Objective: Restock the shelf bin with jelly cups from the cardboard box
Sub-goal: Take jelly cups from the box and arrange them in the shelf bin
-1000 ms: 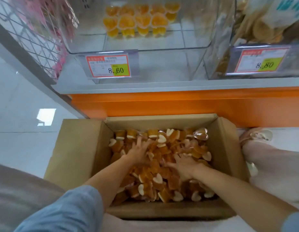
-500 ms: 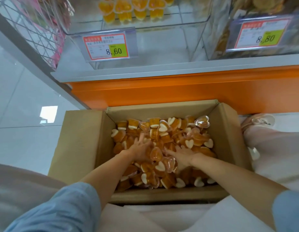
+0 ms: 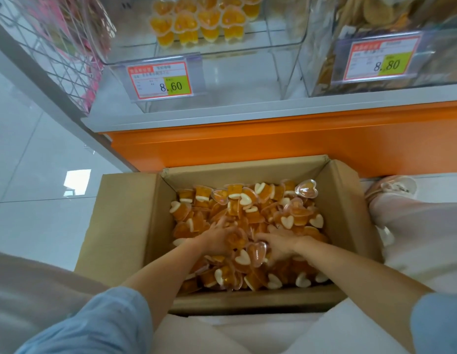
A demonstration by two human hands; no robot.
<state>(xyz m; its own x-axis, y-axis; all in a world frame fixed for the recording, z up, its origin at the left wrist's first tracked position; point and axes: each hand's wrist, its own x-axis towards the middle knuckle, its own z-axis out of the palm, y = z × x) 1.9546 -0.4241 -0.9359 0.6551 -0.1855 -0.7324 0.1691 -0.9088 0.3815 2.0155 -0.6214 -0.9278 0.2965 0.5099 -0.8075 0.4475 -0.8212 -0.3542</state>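
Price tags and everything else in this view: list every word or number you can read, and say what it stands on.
"8.60": left price tag, clipped to the front of the clear shelf bin holding jelly cups.
"8.80": right price tag, on the neighbouring bin.
Red headers and small print on both tags: too blurred to read.
On the cardboard box: no print shows.

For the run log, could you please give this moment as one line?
phase: scooping | left hand: among jelly cups in cardboard box | right hand: likewise | shelf bin: mostly bare
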